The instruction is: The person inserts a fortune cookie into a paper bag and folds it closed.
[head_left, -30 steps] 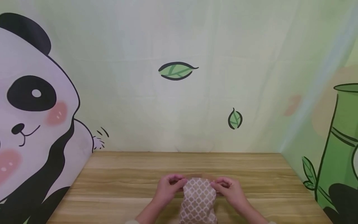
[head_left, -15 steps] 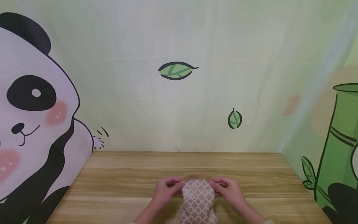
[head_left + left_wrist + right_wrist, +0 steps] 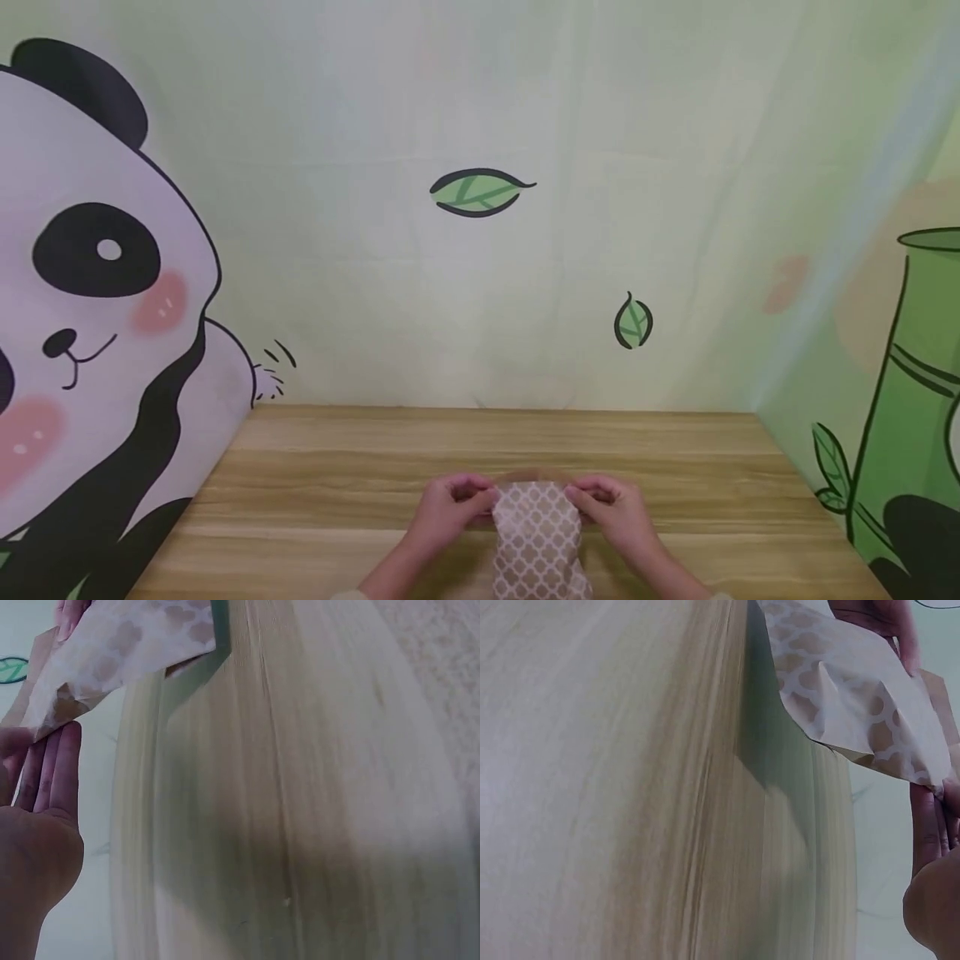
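Note:
A brown paper bag [image 3: 537, 542] with a white quatrefoil pattern sits low in the middle of the head view, its near end cut off by the frame. My left hand [image 3: 450, 510] pinches its far left corner between thumb and fingers. At the far right corner, my right hand [image 3: 617, 512] grips the paper in the same way. A plain brown strip [image 3: 534, 476] shows beyond the patterned edge, between both hands. In the left wrist view the bag [image 3: 150, 641] is raised off the table, with a crumpled side. Creases mark the bag [image 3: 832, 682] in the right wrist view.
Beneath the hands lies a wood-grain table [image 3: 315, 475]. A pale green backdrop [image 3: 337, 250] printed with a panda, leaves and bamboo rises behind it and at both sides.
The hands and the bag have shifted very slightly, and the near part of the bag sits a little further right. Both hands keep their hold on its far corners.

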The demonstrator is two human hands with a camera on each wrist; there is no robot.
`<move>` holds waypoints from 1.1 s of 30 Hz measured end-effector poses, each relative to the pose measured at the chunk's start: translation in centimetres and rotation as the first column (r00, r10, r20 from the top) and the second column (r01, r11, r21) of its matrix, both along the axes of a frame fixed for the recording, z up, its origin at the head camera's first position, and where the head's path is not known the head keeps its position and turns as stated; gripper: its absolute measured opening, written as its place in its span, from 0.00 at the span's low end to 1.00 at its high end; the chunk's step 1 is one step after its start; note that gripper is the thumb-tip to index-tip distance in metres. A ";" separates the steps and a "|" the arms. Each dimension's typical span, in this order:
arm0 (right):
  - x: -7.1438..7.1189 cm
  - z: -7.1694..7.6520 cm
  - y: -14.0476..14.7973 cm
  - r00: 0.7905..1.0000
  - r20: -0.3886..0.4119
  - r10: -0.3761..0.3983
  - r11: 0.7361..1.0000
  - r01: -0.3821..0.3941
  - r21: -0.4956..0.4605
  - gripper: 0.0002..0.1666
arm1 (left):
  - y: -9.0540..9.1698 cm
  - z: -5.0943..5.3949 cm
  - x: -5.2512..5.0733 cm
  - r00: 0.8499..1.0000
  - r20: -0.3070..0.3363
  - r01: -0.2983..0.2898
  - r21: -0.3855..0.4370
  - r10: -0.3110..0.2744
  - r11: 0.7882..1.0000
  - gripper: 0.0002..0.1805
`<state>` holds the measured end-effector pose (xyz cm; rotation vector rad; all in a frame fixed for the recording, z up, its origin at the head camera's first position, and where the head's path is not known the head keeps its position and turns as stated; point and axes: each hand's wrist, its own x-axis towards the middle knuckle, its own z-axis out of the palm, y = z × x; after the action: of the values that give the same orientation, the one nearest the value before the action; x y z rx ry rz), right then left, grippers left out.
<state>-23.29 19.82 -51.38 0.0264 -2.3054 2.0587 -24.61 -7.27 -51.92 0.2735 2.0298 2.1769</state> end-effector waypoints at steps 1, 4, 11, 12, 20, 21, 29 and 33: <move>0.0 0.0 0.0 1.000 -0.003 -0.002 1.000 0.002 0.003 0.11 | 0.1 0.2 0.0 1.000 -0.001 0.001 -0.015 -0.001 1.000 0.13; 0.2 0.1 0.1 1.000 -0.006 -0.006 1.000 0.006 0.000 0.11 | 0.3 0.6 -0.3 1.000 0.012 -0.003 -0.014 0.003 1.000 0.15; 0.3 0.2 0.1 1.000 -0.009 0.002 1.000 -0.002 -0.008 0.11 | 0.6 1.5 -0.7 0.998 0.060 0.005 0.000 -0.005 1.000 0.23; 0.3 0.2 0.1 1.000 -0.009 0.003 1.000 -0.004 -0.009 0.11 | 0.6 1.6 -0.7 0.998 0.059 0.017 -0.005 -0.017 1.000 0.23; 0.3 0.3 0.1 1.000 -0.002 0.007 1.000 -0.007 -0.013 0.11 | 0.1 1.6 -0.7 0.993 0.024 0.120 -0.023 -0.119 0.993 0.19; 0.2 0.2 0.1 1.000 0.000 0.006 1.000 -0.006 -0.012 0.11 | 0.0 1.6 -0.7 0.992 0.022 0.126 -0.023 -0.126 0.992 0.18; 0.2 0.2 0.1 1.000 0.028 -0.013 1.000 0.012 0.019 0.11 | -0.6 1.6 -0.7 0.983 -0.012 0.184 -0.073 -0.185 0.980 0.13; 0.2 0.1 0.2 0.999 0.035 0.004 1.000 -0.005 0.016 0.12 | -0.8 1.6 -0.7 0.982 -0.022 0.185 -0.110 -0.189 0.977 0.12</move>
<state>-23.12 20.02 -51.29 -0.0035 -2.3441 2.0594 -25.28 -8.09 -50.30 0.4682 2.0385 1.9572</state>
